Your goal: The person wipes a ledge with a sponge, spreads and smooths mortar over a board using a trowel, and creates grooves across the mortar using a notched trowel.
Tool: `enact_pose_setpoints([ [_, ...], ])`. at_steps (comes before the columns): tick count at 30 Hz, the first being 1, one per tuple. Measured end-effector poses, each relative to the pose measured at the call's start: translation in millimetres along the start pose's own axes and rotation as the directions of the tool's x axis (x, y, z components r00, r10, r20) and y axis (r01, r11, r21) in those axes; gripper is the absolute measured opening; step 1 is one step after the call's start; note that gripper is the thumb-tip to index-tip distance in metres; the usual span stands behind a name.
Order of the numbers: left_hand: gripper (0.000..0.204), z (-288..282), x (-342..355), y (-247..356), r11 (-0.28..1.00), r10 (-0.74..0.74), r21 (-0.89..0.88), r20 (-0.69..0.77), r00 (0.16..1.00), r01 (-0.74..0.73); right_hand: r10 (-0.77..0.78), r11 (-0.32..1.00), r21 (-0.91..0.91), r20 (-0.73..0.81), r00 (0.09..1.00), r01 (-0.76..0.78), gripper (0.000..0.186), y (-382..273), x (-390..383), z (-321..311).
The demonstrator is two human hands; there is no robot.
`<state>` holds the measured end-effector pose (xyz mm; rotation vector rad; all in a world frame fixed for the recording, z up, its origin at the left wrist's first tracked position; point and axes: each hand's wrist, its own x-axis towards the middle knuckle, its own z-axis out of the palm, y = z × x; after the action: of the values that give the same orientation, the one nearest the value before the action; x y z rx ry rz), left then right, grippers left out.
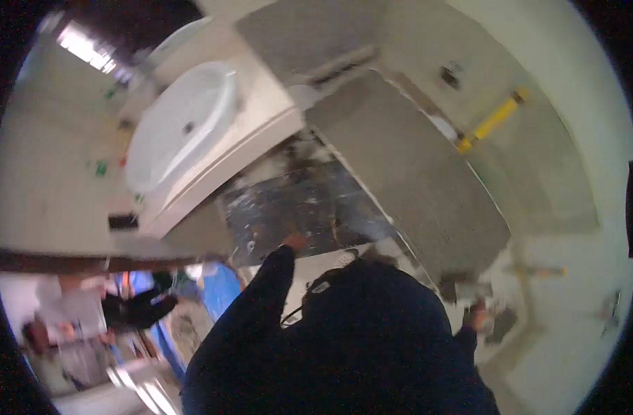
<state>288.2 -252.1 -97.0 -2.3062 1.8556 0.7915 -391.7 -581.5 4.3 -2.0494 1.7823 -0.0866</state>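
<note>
My left hand (296, 242) is in front of my body, over the near edge of a dark, stained panel (282, 207) on the floor. Motion smears its fingers, and nothing shows clearly in it. Low on the right, my right hand (477, 317) is by the wall, its fingers seemingly curled round something small and pale that I cannot make out. Close to it are a grey patch (500, 325) and a grey, blocky shape (462, 287), both too blurred to name. A long grey mortar-like surface (406, 166) stretches away ahead of that hand.
A countertop (261, 90) with a white oval basin (185, 128) stands at the left. One yellow spirit level (495, 121) leans at the right wall. Past a doorway at lower left, a person (74, 318) is near a blue sheet (221, 294).
</note>
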Motion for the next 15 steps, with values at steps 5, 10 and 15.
enact_pose_setpoints([
  [5, 0.029, -119, 27, 119, 0.791, -0.433, -0.449, 0.069, 0.899, 0.416, 0.017, 0.913, -0.408, 0.055, 0.998, 0.007, 0.056, 109, -24, 24],
  [10, 0.031, -125, 63, 148, 0.761, -0.355, -0.47, 0.275, 0.894, 0.447, 0.166, 0.906, -0.405, 0.082, 0.983, -0.119, 0.056, 111, -32, 4],
  [15, 0.034, -63, 98, 103, 0.993, -0.085, -0.044, 0.348, 0.934, 0.107, 0.221, 0.908, -0.373, 0.041, 0.974, -0.19, 0.057, 105, -11, -6],
])
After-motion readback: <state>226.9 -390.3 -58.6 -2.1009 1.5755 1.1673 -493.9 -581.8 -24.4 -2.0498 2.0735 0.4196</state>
